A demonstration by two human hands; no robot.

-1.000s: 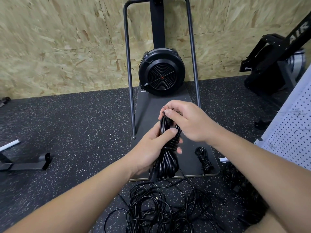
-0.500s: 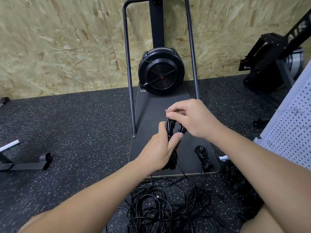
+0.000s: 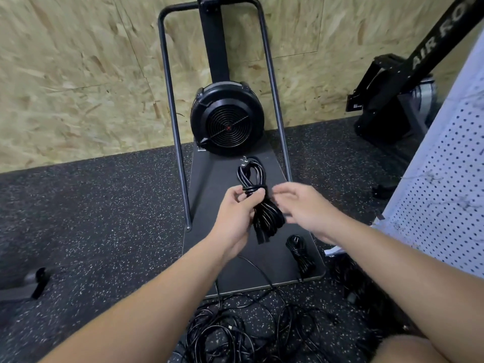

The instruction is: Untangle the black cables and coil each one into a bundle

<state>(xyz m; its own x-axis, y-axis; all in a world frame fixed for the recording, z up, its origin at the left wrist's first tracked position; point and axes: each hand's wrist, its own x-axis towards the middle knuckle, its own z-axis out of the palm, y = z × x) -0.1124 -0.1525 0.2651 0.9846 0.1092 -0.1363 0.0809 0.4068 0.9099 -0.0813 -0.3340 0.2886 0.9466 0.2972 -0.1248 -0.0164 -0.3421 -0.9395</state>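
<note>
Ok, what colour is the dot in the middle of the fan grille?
Red, at the centre of the black fan, seen in the head view.

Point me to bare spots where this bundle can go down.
The bundle is gripped by the left hand. The mat is bare between the fan and the hands, and along its left side by the rail. The speckled floor to the left is bare. Crowded: mat's near right corner holds a small coil; tangled cables cover the floor below.

Right hand [image 3: 301,208] motion-blurred, finger pose unclear. Left hand [image 3: 235,216] hides bundle [image 3: 258,200] middle. Loose cables [image 3: 235,334] cut off at near edge. Rower [image 3: 408,82] cut at right edge.
</note>
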